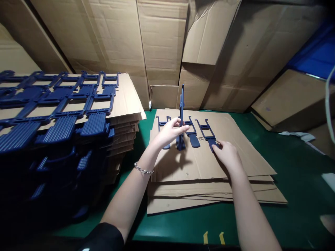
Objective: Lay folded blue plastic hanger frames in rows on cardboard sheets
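Note:
My left hand (171, 131) grips a dark blue plastic frame part (181, 108), held upright on edge above the cardboard sheets (209, 167). My right hand (227, 153) has its fingers closed on the flat tab of another blue frame part (206, 130), which lies on the top sheet. Between the hands lies a similar blue part (194, 139) with its tab toward me. One more blue part (161, 122) is partly covered by my left hand and wrist.
At left rises a tall stack of cardboard layers (121, 136) carrying several rows of blue frame parts (62, 129). Large cardboard boxes (162, 42) wall off the back. The green table (178, 226) bears yellow tape marks (222, 238) near its front edge.

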Tool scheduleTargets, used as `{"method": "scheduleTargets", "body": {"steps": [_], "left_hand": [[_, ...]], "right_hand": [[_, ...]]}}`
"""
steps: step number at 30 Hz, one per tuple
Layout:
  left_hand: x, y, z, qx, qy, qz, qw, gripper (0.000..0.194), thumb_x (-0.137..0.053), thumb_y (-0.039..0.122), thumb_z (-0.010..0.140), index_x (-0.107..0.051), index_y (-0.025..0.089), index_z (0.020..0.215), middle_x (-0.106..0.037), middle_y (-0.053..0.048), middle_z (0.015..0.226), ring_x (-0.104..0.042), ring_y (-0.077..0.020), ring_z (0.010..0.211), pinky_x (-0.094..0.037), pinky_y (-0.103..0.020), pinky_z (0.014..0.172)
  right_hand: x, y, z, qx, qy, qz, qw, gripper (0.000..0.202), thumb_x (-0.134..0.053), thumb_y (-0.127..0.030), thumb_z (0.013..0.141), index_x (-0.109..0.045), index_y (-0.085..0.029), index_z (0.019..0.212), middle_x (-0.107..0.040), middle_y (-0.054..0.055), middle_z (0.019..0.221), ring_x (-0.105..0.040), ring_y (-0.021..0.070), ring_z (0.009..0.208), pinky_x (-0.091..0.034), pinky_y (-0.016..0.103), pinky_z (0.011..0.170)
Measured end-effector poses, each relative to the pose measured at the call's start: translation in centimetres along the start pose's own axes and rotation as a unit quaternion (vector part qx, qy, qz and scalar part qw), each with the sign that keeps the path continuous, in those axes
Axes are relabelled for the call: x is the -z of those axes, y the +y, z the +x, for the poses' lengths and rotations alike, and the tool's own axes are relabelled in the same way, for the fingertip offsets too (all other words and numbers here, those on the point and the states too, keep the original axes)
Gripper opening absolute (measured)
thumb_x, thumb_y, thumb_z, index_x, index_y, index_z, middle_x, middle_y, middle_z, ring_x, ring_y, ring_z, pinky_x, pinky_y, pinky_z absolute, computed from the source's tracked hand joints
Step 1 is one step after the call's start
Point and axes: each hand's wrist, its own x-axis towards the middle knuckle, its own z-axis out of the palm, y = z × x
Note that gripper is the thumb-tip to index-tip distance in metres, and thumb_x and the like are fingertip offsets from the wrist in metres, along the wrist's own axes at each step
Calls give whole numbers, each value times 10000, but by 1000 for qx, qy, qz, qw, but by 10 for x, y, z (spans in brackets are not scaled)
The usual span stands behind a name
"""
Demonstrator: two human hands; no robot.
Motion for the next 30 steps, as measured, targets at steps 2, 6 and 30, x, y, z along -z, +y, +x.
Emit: {"method": "scheduleTargets", "body": {"steps": [2,6,30], "left_hand": [[2,-4,1,10,1,13,1000,365,-589,498,701,-528,163,834,-579,-22,803,-540,-141,769,-405,-279,715],[1,-10,3,56,2,8,998,399,-594,537,682,-533,160,797,-536,7,685,-444,-81,572,-350,-216,538],[-55,-5,-4,75,-56,-388,917,296,-654,242,711,-616,151,990,-616,-59,926,-568,-122,810,-421,-270,801]], "right_hand": [[-3,-1,-2,46,0,-75,996,446,-529,-363,742,-612,-124,1109,-574,132,1050,-540,251,946,-418,338,833],[-11,-5,-4,70,-6,-105,992,459,-521,-331,764,-592,-95,1151,-561,143,1058,-541,246,956,-411,324,867],[-22,-60,-47,110,-11,332,937,672,-598,-376,702,-418,-171,1317,-608,90,1044,-604,185,823,-498,329,752]]}}
